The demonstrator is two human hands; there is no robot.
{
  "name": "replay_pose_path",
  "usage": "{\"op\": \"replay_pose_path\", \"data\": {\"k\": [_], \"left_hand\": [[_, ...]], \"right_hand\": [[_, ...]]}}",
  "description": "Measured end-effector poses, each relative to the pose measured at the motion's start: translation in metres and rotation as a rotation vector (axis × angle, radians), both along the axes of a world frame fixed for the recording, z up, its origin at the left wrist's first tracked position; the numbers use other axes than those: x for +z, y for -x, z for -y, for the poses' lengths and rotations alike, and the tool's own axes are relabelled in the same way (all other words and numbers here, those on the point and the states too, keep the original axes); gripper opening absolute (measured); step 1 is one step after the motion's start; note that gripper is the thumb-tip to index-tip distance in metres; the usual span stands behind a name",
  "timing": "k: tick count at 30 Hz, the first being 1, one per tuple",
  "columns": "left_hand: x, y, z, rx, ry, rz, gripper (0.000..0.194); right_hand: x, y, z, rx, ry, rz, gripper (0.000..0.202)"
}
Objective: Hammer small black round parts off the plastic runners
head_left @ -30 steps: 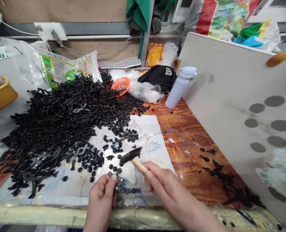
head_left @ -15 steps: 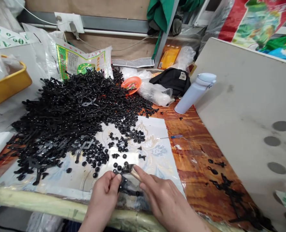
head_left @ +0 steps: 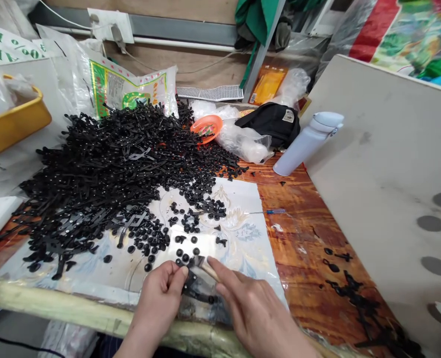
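My left hand (head_left: 163,290) pinches the end of a black rubbery part (head_left: 198,291) between thumb and forefinger, near the front edge of the table. In my right hand (head_left: 255,301) is a wooden-handled knife (head_left: 208,270), my forefinger stretched along its top. The dark blade is close to the black part just right of my left thumb; whether it touches cannot be made out. Just beyond both hands, several small round black pieces (head_left: 185,257) lie on a pale pad (head_left: 205,244). A large heap of black parts (head_left: 108,159) spreads behind them to the left.
A screwdriver (head_left: 276,211) lies right of the pad. Farther back stand a pale blue bottle (head_left: 306,144), an orange dish (head_left: 207,128) and a black bag (head_left: 274,122). A grey board (head_left: 377,149) leans at the right, with black scraps (head_left: 354,293) before it. A yellow bin (head_left: 15,122) is at left.
The view has shifted slightly, so the background sits a little farther right. The knife blade has tilted a little; both hands keep their grips in nearly the same place.
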State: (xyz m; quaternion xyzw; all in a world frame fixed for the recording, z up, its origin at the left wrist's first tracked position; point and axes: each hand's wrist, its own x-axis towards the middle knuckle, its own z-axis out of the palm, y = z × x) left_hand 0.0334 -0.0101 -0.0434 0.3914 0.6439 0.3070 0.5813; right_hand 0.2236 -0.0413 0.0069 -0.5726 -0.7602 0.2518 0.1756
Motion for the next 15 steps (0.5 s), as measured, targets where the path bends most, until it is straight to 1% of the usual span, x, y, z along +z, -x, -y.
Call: {"op": "replay_pose_path", "data": {"k": [2, 5, 8, 9, 11, 13, 15], "left_hand": [[0.006, 0.001, -0.002, -0.076, -0.026, -0.025, 0.04], [0.02, 0.004, -0.003, -0.22, -0.082, -0.073, 0.038], [0.034, 0.005, -0.002, -0.412, -0.144, -0.11, 0.035], [0.039, 0.005, -0.002, -0.471, -0.162, -0.119, 0.034], [0.046, 0.006, -0.002, -0.551, -0.178, -0.118, 0.031], [0.051, 0.009, 0.0, -0.557, -0.173, -0.096, 0.028], [0.054, 0.015, 0.003, -0.476, -0.125, -0.008, 0.024]], "right_hand": [[0.002, -0.001, -0.001, -0.02, 0.052, -0.02, 0.042], [0.012, -0.001, -0.011, -0.084, 0.087, -0.198, 0.034], [0.02, 0.004, -0.027, -0.169, 0.138, -0.365, 0.021], [0.021, 0.008, -0.032, -0.173, 0.197, -0.409, 0.018], [0.018, 0.016, -0.041, -0.123, 0.371, -0.491, 0.015], [0.014, 0.024, -0.045, -0.065, 0.538, -0.576, 0.013], [0.011, 0.028, -0.047, -0.073, 0.628, -0.677, 0.012]]}}
